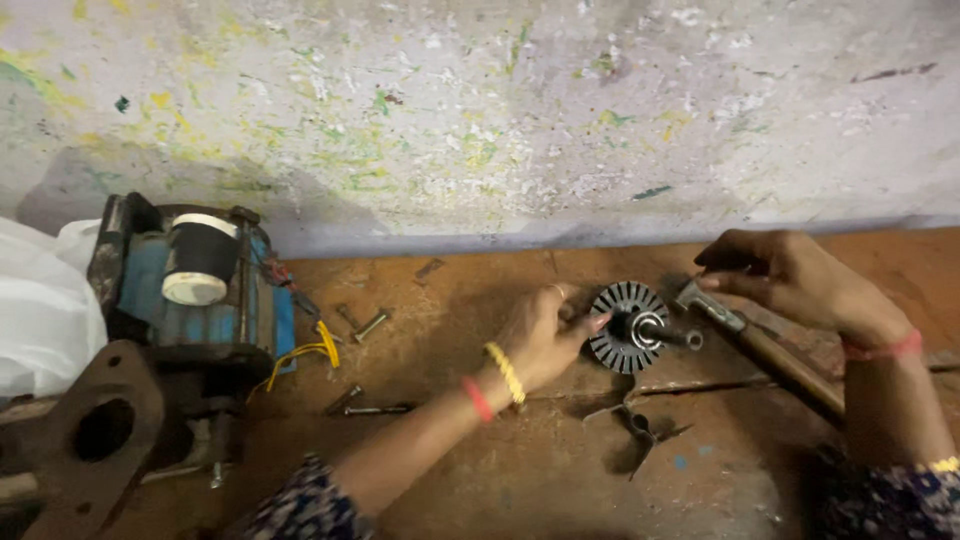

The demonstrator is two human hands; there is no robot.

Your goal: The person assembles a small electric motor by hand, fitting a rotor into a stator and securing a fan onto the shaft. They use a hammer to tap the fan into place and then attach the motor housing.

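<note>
We are steadying the rotor [628, 327], a finned disc on a short shaft, lying on the tabletop [520, 480] near the wall. Our left hand [540, 335] is gripping its rim; our right hand [790, 280] is clenching a hammer [745, 335], its head seemingly at the shaft end. Keeping fingers off the shaft and tapping squarely should serve best. Bolts [362, 325] and a blue motor [195, 285] lie well left.

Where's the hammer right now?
In the head view the hammer is right of centre on the brown bench, gripped by the right hand, its head beside the finned rotor's shaft.
</note>
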